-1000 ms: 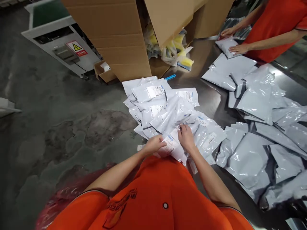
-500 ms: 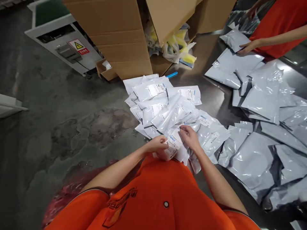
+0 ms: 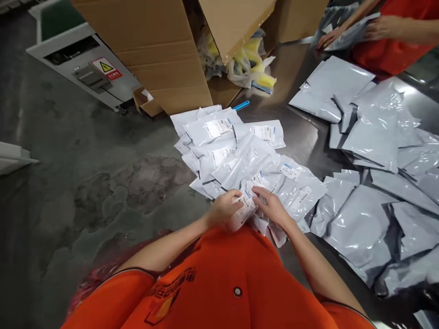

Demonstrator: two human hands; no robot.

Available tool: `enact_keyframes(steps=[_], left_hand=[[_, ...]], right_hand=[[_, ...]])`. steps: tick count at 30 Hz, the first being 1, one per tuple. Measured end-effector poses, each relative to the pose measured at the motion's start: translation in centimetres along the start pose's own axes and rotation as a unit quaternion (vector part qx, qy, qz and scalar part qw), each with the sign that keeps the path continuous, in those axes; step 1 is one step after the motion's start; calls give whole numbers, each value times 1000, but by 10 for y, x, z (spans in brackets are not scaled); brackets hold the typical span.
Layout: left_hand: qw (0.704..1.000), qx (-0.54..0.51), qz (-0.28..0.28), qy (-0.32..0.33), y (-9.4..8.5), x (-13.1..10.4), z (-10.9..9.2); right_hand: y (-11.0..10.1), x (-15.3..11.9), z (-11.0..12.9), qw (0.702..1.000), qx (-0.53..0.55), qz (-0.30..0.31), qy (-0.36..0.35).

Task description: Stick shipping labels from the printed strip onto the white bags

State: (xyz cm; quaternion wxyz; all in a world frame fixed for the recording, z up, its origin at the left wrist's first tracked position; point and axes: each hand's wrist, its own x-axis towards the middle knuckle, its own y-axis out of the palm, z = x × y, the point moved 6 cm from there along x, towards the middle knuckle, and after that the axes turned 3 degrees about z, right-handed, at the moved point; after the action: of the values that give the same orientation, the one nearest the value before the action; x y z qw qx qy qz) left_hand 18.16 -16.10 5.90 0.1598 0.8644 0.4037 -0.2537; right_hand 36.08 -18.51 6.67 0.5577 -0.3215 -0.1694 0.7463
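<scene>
White printed label (image 3: 244, 206): it lies between the two hands, in front of the orange shirt (image 3: 219, 274), its left side under the fingers of the left hand (image 3: 222, 209).
Left fingers: curled in and narrow, closed on the label.
Right hand (image 3: 272, 208): fingers slightly bent, thumb and forefinger near each other at the label's upper right edge; whether they pinch it, I cannot tell.
Shiny white plastic packets (image 3: 219, 157): heaped on the grey metal table (image 3: 302, 141) just beyond both hands, several bearing labels.
Label print: blue patches and black barcodes, the lettering too small to read.
Warning sticker (image 3: 106, 68): yellow triangle with a black bolt above a red band, on the white machine (image 3: 68, 59); its characters are illegible.
Shirt print: dark characters, partly creased, over a yellow-orange emblem.
Label since the last frame: the left hand now covers more of it, and another label shows more clearly beyond the right fingertips.
Co-worker's hands (image 3: 380, 29): both now hold a grey-white packet (image 3: 353, 34) raised; half a second ago it rested on the stack.
</scene>
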Motion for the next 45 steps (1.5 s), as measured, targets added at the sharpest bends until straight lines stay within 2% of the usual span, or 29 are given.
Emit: enact_keyframes(steps=[5, 8, 12, 14, 17, 21, 24, 27, 29, 31, 33, 34, 35, 37, 39, 40, 42, 44, 45], left_hand=[[999, 50, -7, 6, -3, -1, -3], [984, 172, -22, 27, -4, 1, -5], [938, 341, -41, 37, -3, -3, -8], [926, 375, -46, 20, -4, -7, -9], [920, 387, -70, 1, -9, -11, -13], [921, 378, -95, -16, -10, -19, -12], [923, 372, -97, 29, -6, -31, -10], [926, 347, -43, 145, -1, -48, -17], [934, 303, -16, 188, -8, -59, -23], [951, 238, -69, 186, -30, -69, -26], [958, 151, -173, 173, -56, -76, -27], [958, 103, -209, 168, -66, -77, -26], [961, 56, -217, 163, -71, -75, -24], [974, -34, -171, 148, -68, -62, -20], [983, -97, -94, 126, -54, -42, -17], [984, -117, -64, 115, -47, -33, -18], [985, -135, -27, 100, -36, -20, -21], [987, -134, 2, 86, -28, -14, -27], [988, -130, 15, 79, -24, -13, -30]], right_hand=[[-1, 11, 12, 996, -67, -7, -58], [-10, 34, 32, 987, -103, -8, -120], [-6, 76, 38, 968, -117, 106, -193], [-3, 93, 32, 964, -107, 129, -206], [2, 106, 25, 966, -88, 104, -219], [9, 108, 14, 973, -91, 62, -201], [-1, 109, 0, 982, -113, 12, -154], [-14, 108, -3, 982, -116, 0, -147], [-18, 101, 7, 980, -115, 2, -165], [-21, 86, 17, 979, -123, -45, -159], [-18, 64, 22, 975, -143, -127, -114], [-11, 52, 22, 971, -161, -157, -84], [0, 42, 20, 968, -183, -163, -59], [31, 31, 15, 969, -221, -103, -44], [51, 31, 8, 977, -209, -16, -45], [49, 34, 6, 985, -168, 4, -40], [23, 39, 6, 1000, -9, -28, -9], [-14, 36, 17, 980, 184, -73, 10], [-28, 30, 28, 966, 248, -77, 9]])
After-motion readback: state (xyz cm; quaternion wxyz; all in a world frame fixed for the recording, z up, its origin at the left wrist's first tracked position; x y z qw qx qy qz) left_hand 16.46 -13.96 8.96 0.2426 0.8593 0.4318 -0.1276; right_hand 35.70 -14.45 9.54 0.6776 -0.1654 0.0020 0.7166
